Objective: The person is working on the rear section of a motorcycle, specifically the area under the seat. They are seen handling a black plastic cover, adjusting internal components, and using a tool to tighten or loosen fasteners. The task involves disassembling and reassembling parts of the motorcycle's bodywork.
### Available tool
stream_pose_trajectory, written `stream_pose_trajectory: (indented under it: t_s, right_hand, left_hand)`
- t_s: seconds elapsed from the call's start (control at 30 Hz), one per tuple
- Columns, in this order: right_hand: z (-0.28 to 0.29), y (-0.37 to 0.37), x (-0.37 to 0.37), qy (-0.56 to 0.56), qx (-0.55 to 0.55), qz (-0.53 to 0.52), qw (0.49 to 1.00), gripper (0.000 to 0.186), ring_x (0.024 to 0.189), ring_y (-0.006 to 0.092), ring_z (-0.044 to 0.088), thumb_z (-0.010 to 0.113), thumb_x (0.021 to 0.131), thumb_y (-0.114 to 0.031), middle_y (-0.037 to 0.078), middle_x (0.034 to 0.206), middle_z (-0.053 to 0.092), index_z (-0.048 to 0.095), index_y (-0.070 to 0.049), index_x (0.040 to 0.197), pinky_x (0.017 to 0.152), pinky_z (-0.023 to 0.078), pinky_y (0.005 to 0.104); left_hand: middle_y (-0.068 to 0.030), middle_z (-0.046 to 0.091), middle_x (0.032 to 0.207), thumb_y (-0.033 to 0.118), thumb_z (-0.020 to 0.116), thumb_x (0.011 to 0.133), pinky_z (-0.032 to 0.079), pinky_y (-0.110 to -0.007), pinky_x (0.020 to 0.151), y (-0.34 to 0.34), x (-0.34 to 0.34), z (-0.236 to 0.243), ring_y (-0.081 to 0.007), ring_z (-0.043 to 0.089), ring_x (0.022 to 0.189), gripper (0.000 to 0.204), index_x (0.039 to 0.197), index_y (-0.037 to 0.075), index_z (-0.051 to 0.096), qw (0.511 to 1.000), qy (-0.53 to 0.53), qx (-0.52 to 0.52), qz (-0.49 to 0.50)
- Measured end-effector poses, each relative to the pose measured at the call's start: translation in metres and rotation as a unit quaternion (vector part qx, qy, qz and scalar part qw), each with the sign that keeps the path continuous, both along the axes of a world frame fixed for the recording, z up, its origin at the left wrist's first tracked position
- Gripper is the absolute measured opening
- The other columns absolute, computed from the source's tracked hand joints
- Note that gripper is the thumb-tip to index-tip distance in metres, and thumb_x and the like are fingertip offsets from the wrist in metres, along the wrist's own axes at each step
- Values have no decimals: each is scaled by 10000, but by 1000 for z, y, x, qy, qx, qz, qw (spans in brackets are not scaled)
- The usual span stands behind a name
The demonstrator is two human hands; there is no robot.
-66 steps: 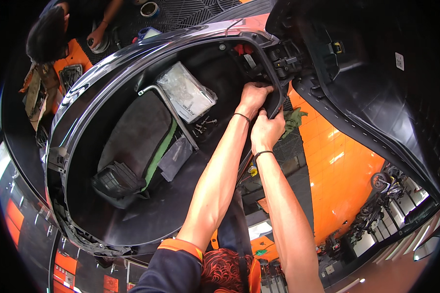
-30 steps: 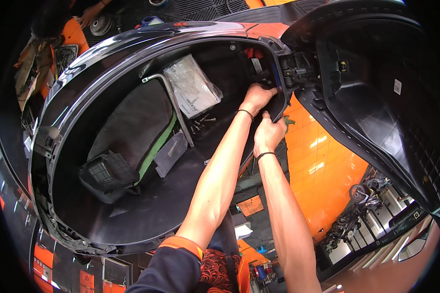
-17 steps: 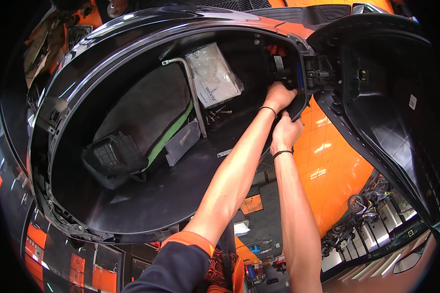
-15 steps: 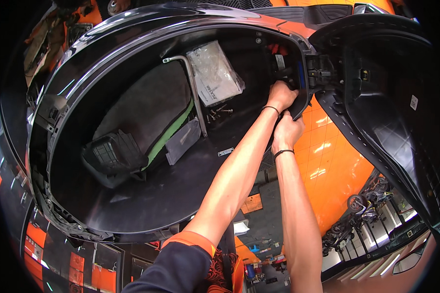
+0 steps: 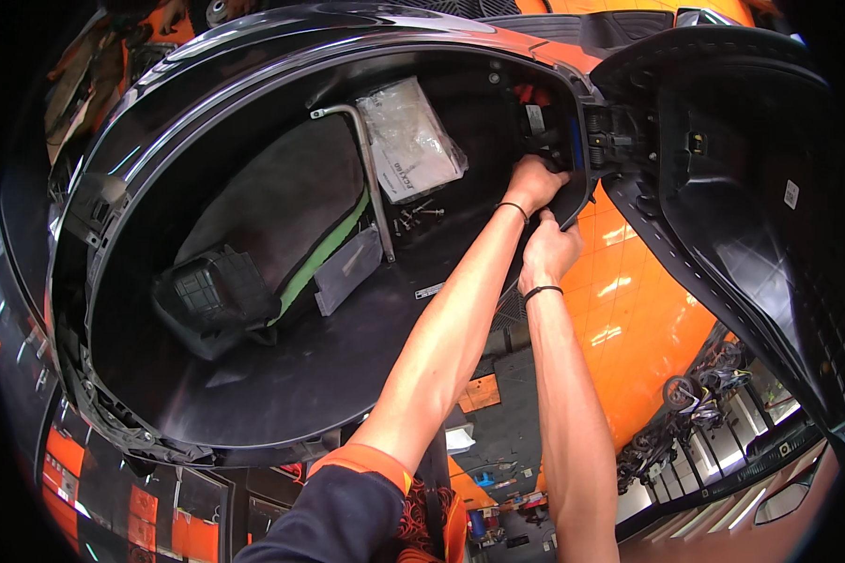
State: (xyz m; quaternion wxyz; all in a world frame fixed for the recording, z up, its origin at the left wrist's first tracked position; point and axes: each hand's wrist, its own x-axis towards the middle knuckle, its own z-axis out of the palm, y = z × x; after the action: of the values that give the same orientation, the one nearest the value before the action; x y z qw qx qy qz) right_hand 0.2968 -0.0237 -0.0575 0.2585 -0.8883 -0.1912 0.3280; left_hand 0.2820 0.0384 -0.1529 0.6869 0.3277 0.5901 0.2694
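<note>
An open black scooter under-seat storage bin (image 5: 253, 413) lies below me. My left hand (image 5: 535, 183) is inside its right end, fingers curled beside a dark battery recess (image 5: 546, 141) with red and blue parts. What those fingers grip is hidden. Just below, my right hand (image 5: 549, 251) is closed at the bin's near right rim (image 5: 584, 202), its thumb pointing up toward the left hand. To the left, in the bin, a bent metal wrench (image 5: 374, 183) rests beside a document packet in clear plastic (image 5: 408, 141). Several small bolts (image 5: 418, 218) are scattered by it.
The raised seat (image 5: 742, 216) stands on the right, joined at a hinge (image 5: 615, 141). Farther left in the bin are a dark mat with a green edge (image 5: 324, 253), a grey flat piece (image 5: 349, 272) and a black plastic cover (image 5: 211, 296). Orange flooring (image 5: 629, 319) shows below.
Both hands stay at the bin's right end with almost the same grip. The whole view has shifted slightly, and the things in the bin keep their places.
</note>
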Motion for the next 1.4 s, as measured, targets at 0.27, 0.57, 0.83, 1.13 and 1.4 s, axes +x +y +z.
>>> stream_pose_trajectory:
  t_s: [0.27, 0.57, 0.83, 1.13, 1.4]
  right_hand:
    - [2, -1, 5, -2, -6, -13, 1000, 488, 1145, 309, 612, 579, 885, -72, 188, 1279, 620, 511, 13, 1360, 983, 453, 370]
    - [4, 0, 2, -3, -12, -3, 1000, 435, 1126, 305, 620, 577, 890, -85, 180, 1245, 640, 552, 19, 1311, 961, 466, 373]
    - [2, 0, 2, -15, -18, 3, 1000, 399, 1112, 307, 627, 590, 892, -96, 182, 1227, 649, 578, 31, 1270, 952, 471, 371]
    - [0, -2, 5, -25, -15, 10, 1000, 410, 1090, 319, 640, 602, 884, -83, 185, 1192, 667, 573, 22, 1279, 945, 473, 378]
    - [-2, -1, 2, -45, -17, 21, 999, 453, 1129, 341, 620, 604, 887, -92, 195, 1244, 640, 537, 20, 1320, 962, 464, 396]
  left_hand:
    - [-190, 723, 960, 181, 723, 777, 537, -346, 800, 6, -4, 14, -254, 704, 885, 318, 992, -54, 713, 992, -75, -97, -27]
    - [-224, 716, 965, 125, 767, 717, 553, -355, 815, 5, 5, 4, -302, 711, 910, 314, 930, -94, 695, 995, -59, -81, 9]
    - [-231, 708, 992, 136, 796, 708, 552, -358, 835, 3, 9, -8, -311, 705, 934, 362, 962, -98, 688, 999, -30, -37, 24]
    - [-218, 711, 991, 134, 831, 686, 556, -356, 826, 6, 0, -4, -290, 710, 915, 413, 979, -112, 673, 990, -114, -84, 5]
    - [-124, 700, 1093, 92, 756, 754, 503, -323, 890, 6, 4, -14, -222, 656, 991, 447, 1181, -2, 658, 997, -60, -50, -12]
